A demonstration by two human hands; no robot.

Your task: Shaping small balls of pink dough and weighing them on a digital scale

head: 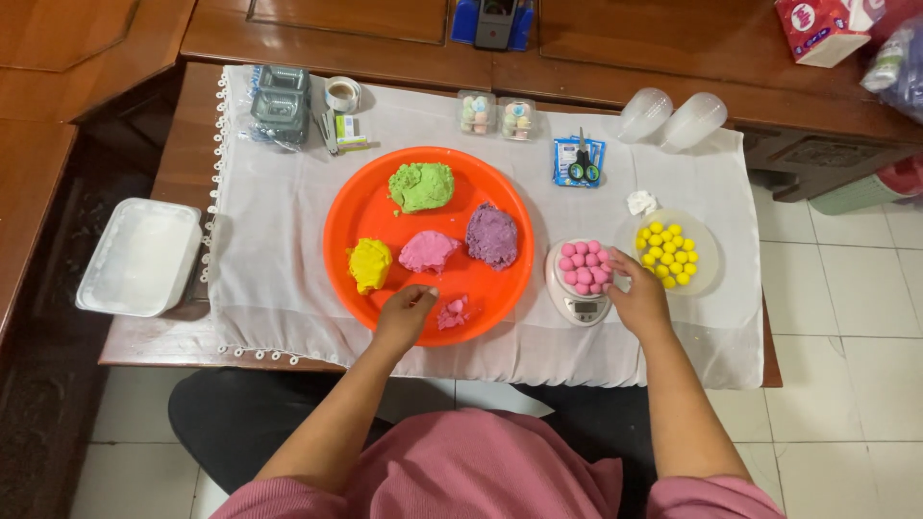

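A round orange tray (361, 207) holds four dough lumps: green (421, 185), purple (491, 234), pink (427, 251) and yellow (369, 263). A small torn pink piece (454, 311) lies at the tray's near rim. My left hand (403, 316) rests on the tray just left of that piece, fingers curled, holding nothing that I can see. My right hand (636, 296) reaches to a small white kitchen scale (581, 308) topped with several pink dough balls (584, 267); its fingertips touch the balls at the right side.
A clear dish (707, 255) of yellow dough balls sits right of the scale. A white lidded box (141, 256) stands at the left table edge. At the back are plastic containers (280, 104), tape, small boxes of pastel balls (497, 114), scissors (582, 163) and two clear cups (670, 116).
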